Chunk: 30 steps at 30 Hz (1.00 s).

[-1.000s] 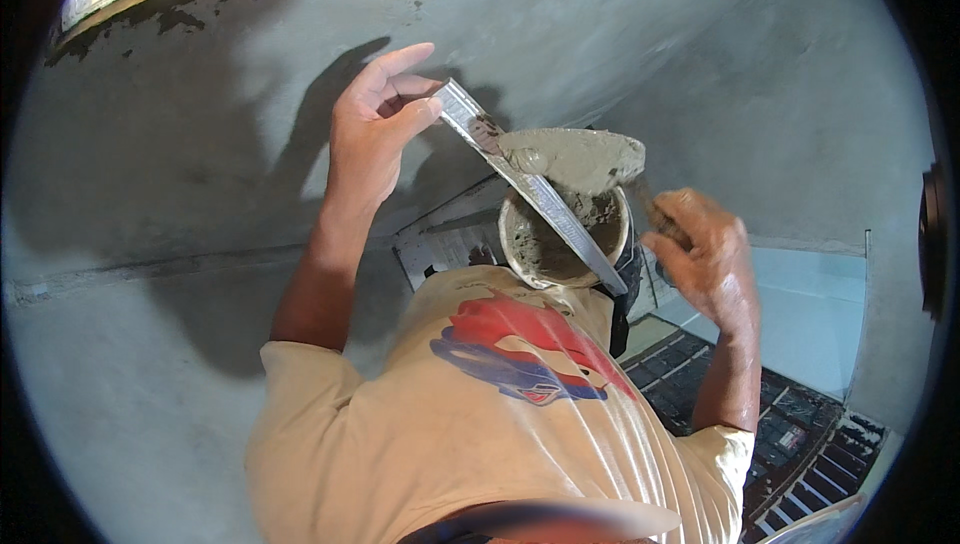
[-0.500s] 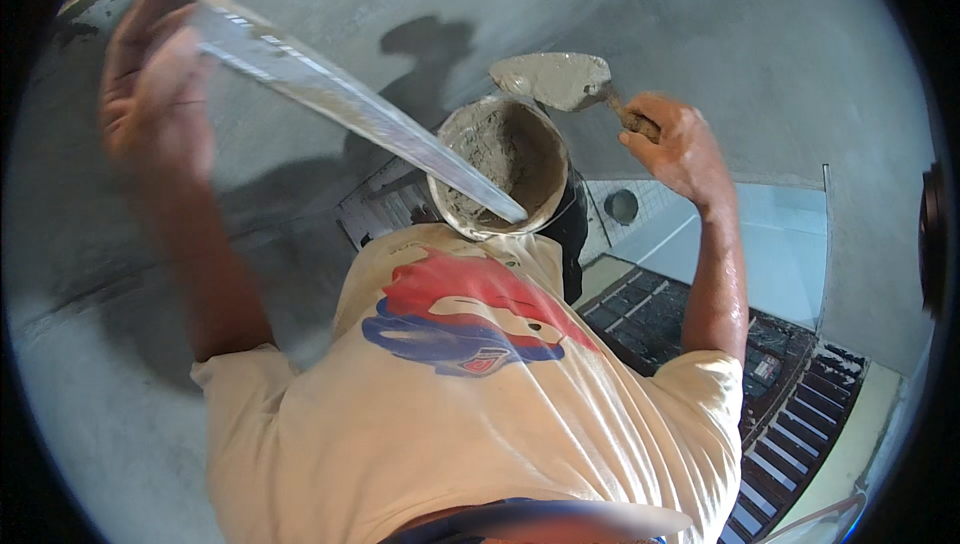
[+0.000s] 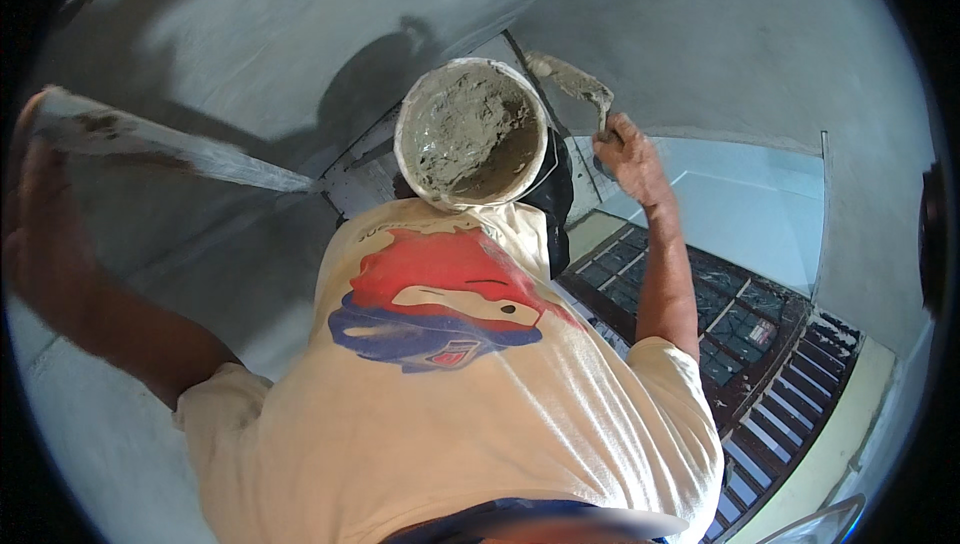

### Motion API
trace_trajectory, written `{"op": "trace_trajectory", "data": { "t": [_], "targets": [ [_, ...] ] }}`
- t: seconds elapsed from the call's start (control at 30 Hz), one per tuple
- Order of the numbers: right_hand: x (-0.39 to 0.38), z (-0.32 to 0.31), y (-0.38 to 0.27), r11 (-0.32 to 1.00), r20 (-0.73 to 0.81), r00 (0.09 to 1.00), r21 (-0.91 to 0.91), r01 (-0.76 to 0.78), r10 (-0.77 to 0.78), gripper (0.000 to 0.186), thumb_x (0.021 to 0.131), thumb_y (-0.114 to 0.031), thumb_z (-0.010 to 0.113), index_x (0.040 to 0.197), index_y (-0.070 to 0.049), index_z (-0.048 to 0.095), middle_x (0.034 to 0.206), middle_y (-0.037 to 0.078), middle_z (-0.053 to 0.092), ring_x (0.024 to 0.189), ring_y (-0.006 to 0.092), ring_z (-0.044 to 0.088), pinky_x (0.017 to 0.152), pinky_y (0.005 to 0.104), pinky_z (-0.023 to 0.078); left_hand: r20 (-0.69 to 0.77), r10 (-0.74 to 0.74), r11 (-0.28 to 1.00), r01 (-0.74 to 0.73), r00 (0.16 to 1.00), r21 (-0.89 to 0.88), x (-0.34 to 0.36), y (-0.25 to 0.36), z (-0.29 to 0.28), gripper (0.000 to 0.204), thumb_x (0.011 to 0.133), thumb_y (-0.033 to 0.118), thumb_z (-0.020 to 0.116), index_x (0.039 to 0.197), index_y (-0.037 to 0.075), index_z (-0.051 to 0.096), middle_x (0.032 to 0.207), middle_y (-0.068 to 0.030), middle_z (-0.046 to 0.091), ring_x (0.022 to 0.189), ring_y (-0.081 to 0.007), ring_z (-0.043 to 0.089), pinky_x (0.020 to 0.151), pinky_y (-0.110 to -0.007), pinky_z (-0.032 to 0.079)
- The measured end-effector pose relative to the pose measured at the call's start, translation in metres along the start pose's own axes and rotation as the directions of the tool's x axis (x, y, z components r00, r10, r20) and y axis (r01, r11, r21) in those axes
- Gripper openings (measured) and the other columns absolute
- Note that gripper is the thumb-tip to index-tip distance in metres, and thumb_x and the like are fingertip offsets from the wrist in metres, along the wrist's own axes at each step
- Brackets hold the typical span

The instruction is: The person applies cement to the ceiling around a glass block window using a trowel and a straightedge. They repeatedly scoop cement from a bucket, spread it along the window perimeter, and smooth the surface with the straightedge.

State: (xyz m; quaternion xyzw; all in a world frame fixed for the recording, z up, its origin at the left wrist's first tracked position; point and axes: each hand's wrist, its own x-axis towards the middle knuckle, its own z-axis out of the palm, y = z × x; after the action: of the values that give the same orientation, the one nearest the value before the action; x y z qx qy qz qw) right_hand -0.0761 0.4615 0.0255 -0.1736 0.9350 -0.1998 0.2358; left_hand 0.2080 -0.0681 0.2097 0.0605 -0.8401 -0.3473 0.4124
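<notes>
At the far left, my left hand (image 3: pixel 45 229) is closed around the upper end of a long, mortar-smeared straightedge (image 3: pixel 190 152). It slants down to the right, its narrow far end left of the bucket. My right hand (image 3: pixel 634 162) grips the handle of a trowel (image 3: pixel 568 76) at the upper right, its blade coated in grey mortar and seen tilted. Between my hands, close in front of my chest, stands a round bucket (image 3: pixel 403 149) with a pale rim. Wet grey mortar (image 3: pixel 470 129) lines and partly fills it. What supports the bucket is hidden.
Smooth grey plastered walls (image 3: pixel 680 39) surround me and meet in a corner ahead. Below right are a dark-framed paned window or door panel (image 3: pixel 740 329) and dark slats (image 3: pixel 800 409). A pale blue surface (image 3: pixel 750 209) lies beyond my right forearm.
My left hand has swung left and down, carrying the straightedge from over the bucket. My right hand has dropped slightly leftward, and the trowel blade has tilted. The bucket appears further left and higher.
</notes>
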Motion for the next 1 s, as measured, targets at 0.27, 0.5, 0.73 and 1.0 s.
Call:
{"op": "trace_trajectory", "data": {
  "t": [0.27,0.5,0.73,1.0],
  "targets": [
    [-0.036,0.063,0.003,0.67,0.073,0.991,0.731,-0.127,0.109,0.036,0.103,-0.011,0.064,0.134,0.007,0.057,0.125,0.022,0.072,0.104,0.0277,0.074,0.087,0.0378,0.063,0.28,-0.227,0.943,0.282,0.933,-0.174,-0.058,-0.052,0.07,0.049,0.099,0.001,0.07,0.148,0.001,0.063,0.127,-0.0114,0.075,0.115,-0.0163,0.07,0.106,-0.034,0.053],
    [-0.049,0.051,-0.11,0.233,0.017,0.989,0.972,0.018,-0.147,0.016,0.106,-0.005,0.058,0.121,0.0,0.055,0.131,0.031,0.069,0.108,0.0328,0.077,0.087,0.0447,0.068,0.442,-0.173,0.941,0.281,0.88,-0.191,-0.05,-0.051,0.11,0.04,0.097,-0.009,0.064,0.136,-0.002,0.07,0.128,-0.0076,0.073,0.114,-0.0141,0.068,0.104,-0.03,0.052],
    [-0.024,0.039,-0.032,0.932,-0.167,0.986,0.354,0.082,-0.024,0.011,0.094,-0.01,0.074,0.104,-0.009,0.069,0.104,0.01,0.078,0.098,0.0246,0.076,0.082,0.0431,0.06,0.659,-0.11,0.954,0.266,0.744,-0.141,-0.047,-0.043,0.133,0.04,0.094,-0.011,0.062,0.13,0.0,0.074,0.113,-0.0109,0.072,0.104,-0.0175,0.068,0.096,-0.03,0.052],
    [-0.002,0.064,0.075,0.825,-0.171,0.835,-0.349,0.445,-0.523,0.028,0.082,-0.01,0.08,0.11,-0.01,0.074,0.107,0.011,0.073,0.104,0.0374,0.07,0.092,0.0477,0.057,0.776,0.146,0.972,0.057,0.614,-0.228,-0.048,-0.026,0.186,0.046,0.09,-0.007,0.066,0.128,0.013,0.082,0.095,-0.0115,0.065,0.084,-0.0255,0.063,0.076,-0.037,0.049]
  ]
}}
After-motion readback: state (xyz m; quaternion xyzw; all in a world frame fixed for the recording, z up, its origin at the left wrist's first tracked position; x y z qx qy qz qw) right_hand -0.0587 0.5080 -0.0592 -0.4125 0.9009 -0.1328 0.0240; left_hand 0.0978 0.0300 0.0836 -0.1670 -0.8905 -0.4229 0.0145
